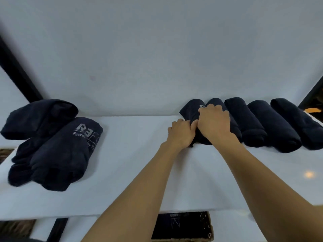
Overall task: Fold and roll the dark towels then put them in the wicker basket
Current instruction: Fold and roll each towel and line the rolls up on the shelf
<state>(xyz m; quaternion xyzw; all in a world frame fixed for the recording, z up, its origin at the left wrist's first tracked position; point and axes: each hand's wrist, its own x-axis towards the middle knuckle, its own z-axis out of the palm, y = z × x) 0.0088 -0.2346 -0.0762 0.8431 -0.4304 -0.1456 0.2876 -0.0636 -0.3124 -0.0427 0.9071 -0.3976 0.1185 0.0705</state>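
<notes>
Dark towel (pixel 190 109), rolled up, is gripped by both hands. The left hand (pixel 181 132) is curled on its left side, and the right hand (pixel 215 123) is curled over its top, so neither hand is open. The roll's long way runs from about 12 o'clock to 6 o'clock on the white table (pixel 132 154). Four more rolled towels (pixel 272 126) are packed close at 3 o'clock, touching side by side, so little room is left there. Bare table is seen at 9 o'clock, as far as the loose towels (pixel 52 147). What looks like the wicker basket (pixel 210 230) is partly seen at 6 o'clock, under the table's near edge, so the roll would likely be pulled straight back.
</notes>
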